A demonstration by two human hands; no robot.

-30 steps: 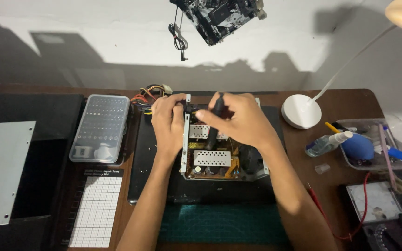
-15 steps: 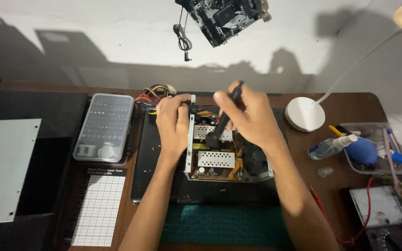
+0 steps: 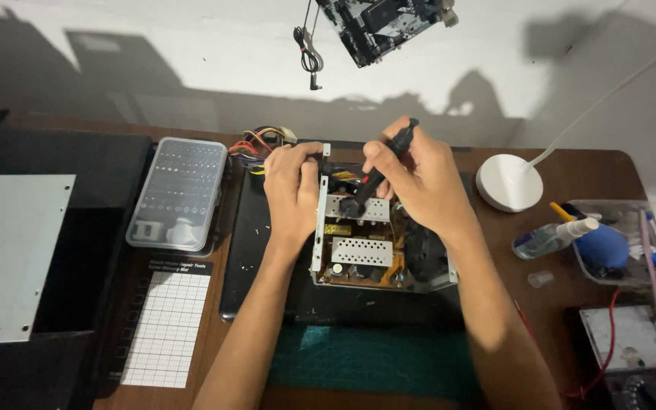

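An opened metal power supply unit (image 3: pixel 358 254) with an exposed circuit board and heat sinks lies on a dark mat in the middle of the desk. My left hand (image 3: pixel 291 186) grips its left metal wall near the far corner. My right hand (image 3: pixel 417 176) holds a black screwdriver (image 3: pixel 377 171), tilted, with its tip down inside the unit's far end. A bundle of coloured wires (image 3: pixel 258 146) comes out behind the unit.
A clear screwdriver-bit case (image 3: pixel 178 193) and a white gridded mat (image 3: pixel 162 328) lie to the left, beside a grey metal panel (image 3: pixel 9 254). At the right are a white lamp base (image 3: pixel 509 182), a spray bottle (image 3: pixel 552 238), a blue blower (image 3: pixel 603 247) in a tray and a multimeter (image 3: pixel 628 338). A circuit board (image 3: pixel 377 23) hangs on the wall.
My right hand has raised and tilted the screwdriver, moving slightly toward the far side of the unit. The left hand has stayed on the unit's wall.
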